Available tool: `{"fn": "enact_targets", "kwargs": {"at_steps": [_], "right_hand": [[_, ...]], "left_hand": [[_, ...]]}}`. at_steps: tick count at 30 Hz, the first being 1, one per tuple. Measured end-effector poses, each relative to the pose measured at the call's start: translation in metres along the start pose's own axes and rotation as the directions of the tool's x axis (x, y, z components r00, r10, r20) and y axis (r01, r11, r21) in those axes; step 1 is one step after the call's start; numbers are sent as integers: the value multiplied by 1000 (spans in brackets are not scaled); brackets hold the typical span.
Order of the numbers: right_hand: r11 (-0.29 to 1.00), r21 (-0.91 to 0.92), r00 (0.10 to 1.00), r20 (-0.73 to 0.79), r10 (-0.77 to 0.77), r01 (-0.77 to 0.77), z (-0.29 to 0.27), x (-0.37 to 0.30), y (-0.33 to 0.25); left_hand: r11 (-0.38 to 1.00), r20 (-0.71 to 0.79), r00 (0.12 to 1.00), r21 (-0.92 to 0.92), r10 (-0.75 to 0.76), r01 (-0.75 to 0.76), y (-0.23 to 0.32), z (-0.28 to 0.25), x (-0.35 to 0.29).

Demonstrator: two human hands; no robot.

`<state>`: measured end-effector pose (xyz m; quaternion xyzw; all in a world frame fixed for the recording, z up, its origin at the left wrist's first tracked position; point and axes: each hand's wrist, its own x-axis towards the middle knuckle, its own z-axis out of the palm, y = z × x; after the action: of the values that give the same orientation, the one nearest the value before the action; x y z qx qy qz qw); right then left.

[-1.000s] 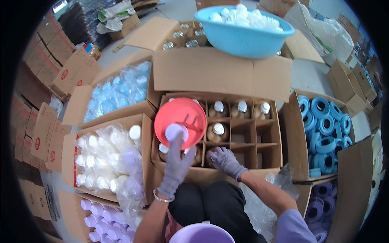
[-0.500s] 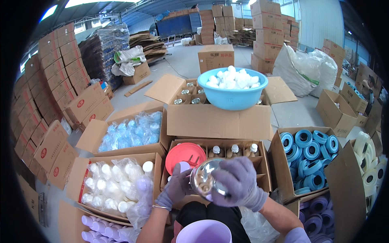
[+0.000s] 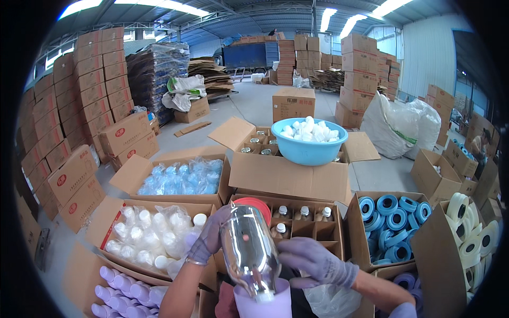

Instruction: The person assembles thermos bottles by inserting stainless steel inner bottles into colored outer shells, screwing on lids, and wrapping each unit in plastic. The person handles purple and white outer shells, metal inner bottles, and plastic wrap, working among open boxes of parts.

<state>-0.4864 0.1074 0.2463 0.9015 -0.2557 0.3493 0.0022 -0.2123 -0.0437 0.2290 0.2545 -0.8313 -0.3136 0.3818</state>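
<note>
A silvery glass flask liner (image 3: 248, 241) hangs neck down, its narrow end at the mouth of a lilac plastic flask shell (image 3: 246, 307) close to my lap. My gloved left hand (image 3: 211, 236) is closed around the liner's left side. To the right of the liner, my gloved right hand (image 3: 315, 262) has its fingers stretched out and holds nothing. Behind the liner, a red plastic dish (image 3: 260, 205) lies partly hidden on a divided carton (image 3: 339, 228), where several silvery liners with white caps (image 3: 304, 212) stand.
A light blue basin (image 3: 307, 151) of white caps rests on an open carton of liners. Cartons on the left hold bagged blue parts (image 3: 180, 177), bagged white parts (image 3: 143, 228) and lilac cups (image 3: 124, 289). Blue rings (image 3: 395, 217) and cream rings (image 3: 472, 238) fill cartons on the right.
The liner has turned neck down over the lilac shell. My right hand has let go of it and moved right. The view has tilted up.
</note>
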Motion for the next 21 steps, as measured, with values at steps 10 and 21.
{"fn": "enact_targets", "kwargs": {"at_steps": [10,21], "right_hand": [[749,405,831,47,555,-524,108,-143,-127],[728,314,761,-27,648,-609,110,-116,-150]], "left_hand": [[757,-325,811,-619,-487,207,7,-52,-116],[952,-306,924,-270,-228,146,7,-52,-57]]}}
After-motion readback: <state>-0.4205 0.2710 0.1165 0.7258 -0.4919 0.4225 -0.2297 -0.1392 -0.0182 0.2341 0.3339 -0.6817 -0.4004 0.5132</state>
